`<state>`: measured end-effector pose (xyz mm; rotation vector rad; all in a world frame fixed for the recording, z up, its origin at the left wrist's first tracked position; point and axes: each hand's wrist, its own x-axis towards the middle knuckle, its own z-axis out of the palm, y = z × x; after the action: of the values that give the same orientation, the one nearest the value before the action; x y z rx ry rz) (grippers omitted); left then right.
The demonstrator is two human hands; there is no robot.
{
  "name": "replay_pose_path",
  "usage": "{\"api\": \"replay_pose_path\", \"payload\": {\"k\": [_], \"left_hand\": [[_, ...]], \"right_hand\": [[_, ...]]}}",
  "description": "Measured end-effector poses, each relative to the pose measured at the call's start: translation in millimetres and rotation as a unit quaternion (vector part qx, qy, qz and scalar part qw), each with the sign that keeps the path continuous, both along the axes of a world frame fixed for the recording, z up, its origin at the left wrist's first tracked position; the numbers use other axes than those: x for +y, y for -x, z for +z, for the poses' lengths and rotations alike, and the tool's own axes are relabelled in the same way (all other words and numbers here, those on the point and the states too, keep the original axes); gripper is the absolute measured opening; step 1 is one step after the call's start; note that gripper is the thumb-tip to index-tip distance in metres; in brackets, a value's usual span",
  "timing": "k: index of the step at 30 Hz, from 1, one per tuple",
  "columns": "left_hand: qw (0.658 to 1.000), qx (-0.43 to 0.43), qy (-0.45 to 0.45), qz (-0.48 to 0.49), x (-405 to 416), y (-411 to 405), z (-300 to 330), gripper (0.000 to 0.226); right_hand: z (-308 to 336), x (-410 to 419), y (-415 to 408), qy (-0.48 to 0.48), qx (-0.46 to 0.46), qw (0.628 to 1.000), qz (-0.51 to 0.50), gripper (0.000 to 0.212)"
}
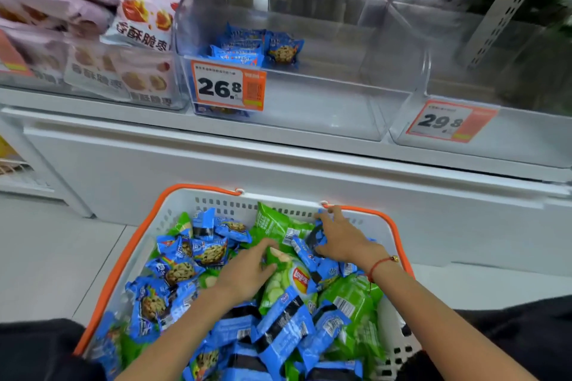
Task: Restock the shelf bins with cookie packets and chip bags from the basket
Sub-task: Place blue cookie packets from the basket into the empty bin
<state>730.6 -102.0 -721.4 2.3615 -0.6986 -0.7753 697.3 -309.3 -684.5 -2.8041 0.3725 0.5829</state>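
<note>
A white basket [216, 199] with orange handles sits below me, heaped with several blue cookie packets [178, 269] and green chip bags [278, 224]. My left hand [247, 272] lies on the pile at the middle, its fingers curled onto a green chip bag [292, 283]. Near the basket's far right rim, my right hand [340, 241] grips a blue cookie packet [318, 237]. On the shelf above, a clear bin [309, 108] tagged 26.8 holds a few blue cookie packets [257, 46] at its back left.
A second clear bin [510, 139] tagged 29.8 stands to the right, with nothing visible inside. Left of the cookie bin, a bin [93, 77] is full of pink snack bags. A white cabinet front runs under the shelf, and pale floor tiles lie to the left.
</note>
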Motion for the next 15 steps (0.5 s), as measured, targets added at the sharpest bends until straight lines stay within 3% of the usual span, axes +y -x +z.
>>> {"api": "replay_pose_path", "payload": {"k": [3, 6, 10, 12, 15], "left_hand": [[0.998, -0.055, -0.012, 0.013, -6, -4, 3, 0.026], [0.997, -0.058, -0.037, 0.038, -14, -15, 8, 0.026], [0.999, -0.006, -0.015, 0.042, -16, -24, 9, 0.026], [0.996, 0.043, 0.056, 0.050, -17, -26, 20, 0.024], [0.982, 0.123, 0.133, 0.048, -19, -30, 46, 0.037]], "right_hand": [[8, -7, -2, -0.044, 0.074, 0.996, -0.012, 0.078], [12, -8, 2, -0.069, 0.125, 0.989, 0.042, 0.066], [13, -8, 4, -0.033, 0.046, 0.997, 0.054, 0.038], [20, -15, 1, -0.075, -0.001, 0.997, 0.010, 0.027], [37, -25, -6, -0.131, -0.073, 0.988, -0.031, 0.027]]}}
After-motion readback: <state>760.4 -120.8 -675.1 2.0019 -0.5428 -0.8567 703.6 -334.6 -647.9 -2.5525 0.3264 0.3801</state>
